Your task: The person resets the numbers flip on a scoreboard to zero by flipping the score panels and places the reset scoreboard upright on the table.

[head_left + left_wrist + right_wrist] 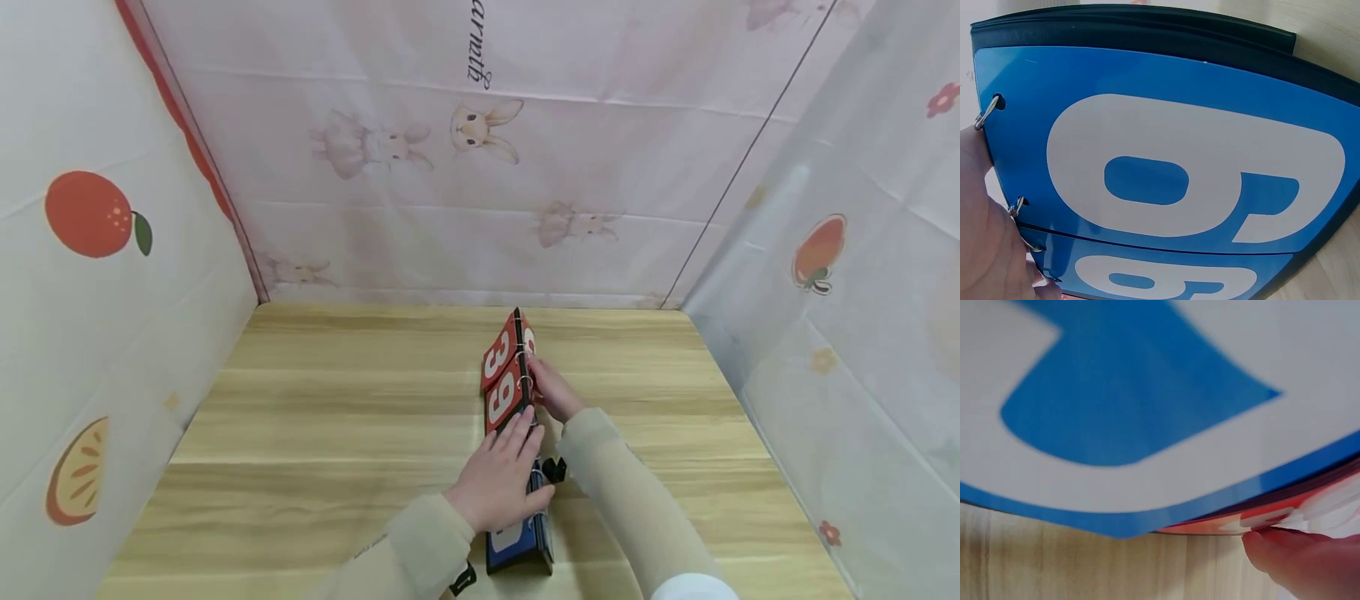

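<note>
A flip scoreboard (pixel 512 546) stands tent-like on the table, its ringed spine running away from me. Red number cards (pixel 498 357) showing 3 and 9 hang at its far left side, and blue ones are at the near end. Over the spine's middle lies my left hand (pixel 498 487), fingers spread and nearly straight, thumb across to the right side. Blue cards with a white numeral (pixel 1204 119) fill the left wrist view. On the right side, my right hand (pixel 555 392) grips red cards (pixel 1210 524), a fingertip at their lower edge; its other fingers are partly hidden.
The wood-grain table (pixel 337 400) extends around the scoreboard. Printed cloth walls (pixel 405 242) enclose its back, left and right sides. A small black piece (pixel 554 470) sits by the scoreboard's right side, near the right sleeve (pixel 630 500).
</note>
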The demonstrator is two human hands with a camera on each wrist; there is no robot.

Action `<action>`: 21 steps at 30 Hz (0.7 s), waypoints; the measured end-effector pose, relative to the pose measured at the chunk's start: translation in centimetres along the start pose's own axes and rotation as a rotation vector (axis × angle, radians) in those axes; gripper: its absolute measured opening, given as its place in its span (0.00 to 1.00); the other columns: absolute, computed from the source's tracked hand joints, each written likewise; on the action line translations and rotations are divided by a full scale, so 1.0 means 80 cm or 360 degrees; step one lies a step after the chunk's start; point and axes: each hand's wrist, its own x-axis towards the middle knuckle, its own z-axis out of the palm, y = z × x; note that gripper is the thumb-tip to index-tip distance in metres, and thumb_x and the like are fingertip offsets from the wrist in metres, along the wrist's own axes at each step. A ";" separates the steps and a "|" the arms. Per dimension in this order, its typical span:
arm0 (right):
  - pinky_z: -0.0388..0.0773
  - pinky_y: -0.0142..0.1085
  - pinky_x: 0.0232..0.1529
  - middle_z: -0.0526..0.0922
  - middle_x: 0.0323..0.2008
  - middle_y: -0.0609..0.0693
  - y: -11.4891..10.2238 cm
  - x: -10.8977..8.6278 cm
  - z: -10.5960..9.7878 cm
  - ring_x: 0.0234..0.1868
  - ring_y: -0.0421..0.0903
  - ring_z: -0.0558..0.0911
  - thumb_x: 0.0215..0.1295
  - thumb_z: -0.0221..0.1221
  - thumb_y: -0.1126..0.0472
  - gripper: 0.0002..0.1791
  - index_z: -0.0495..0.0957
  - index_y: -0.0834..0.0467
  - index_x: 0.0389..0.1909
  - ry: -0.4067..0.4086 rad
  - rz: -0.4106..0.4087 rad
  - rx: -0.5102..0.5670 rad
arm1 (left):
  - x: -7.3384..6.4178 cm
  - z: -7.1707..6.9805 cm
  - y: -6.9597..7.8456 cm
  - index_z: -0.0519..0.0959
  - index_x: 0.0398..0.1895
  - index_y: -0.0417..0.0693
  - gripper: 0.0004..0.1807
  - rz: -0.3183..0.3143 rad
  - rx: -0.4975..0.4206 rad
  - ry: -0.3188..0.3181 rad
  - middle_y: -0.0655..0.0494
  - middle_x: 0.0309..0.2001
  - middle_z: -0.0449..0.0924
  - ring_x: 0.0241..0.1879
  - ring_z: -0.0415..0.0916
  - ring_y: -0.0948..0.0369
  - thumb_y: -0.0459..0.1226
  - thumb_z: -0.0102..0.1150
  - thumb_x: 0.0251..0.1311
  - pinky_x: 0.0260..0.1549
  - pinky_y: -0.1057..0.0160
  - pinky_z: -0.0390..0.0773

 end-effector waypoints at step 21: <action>0.72 0.38 0.52 0.72 0.56 0.59 -0.035 -0.019 -0.005 0.51 0.48 0.78 0.68 0.53 0.50 0.30 0.59 0.62 0.64 0.0470 -0.0301 0.0511 | 0.001 -0.001 0.004 0.46 0.74 0.49 0.43 -0.0050 -0.0054 -0.0033 0.52 0.74 0.30 0.72 0.36 0.53 0.62 0.37 0.63 0.62 0.42 0.53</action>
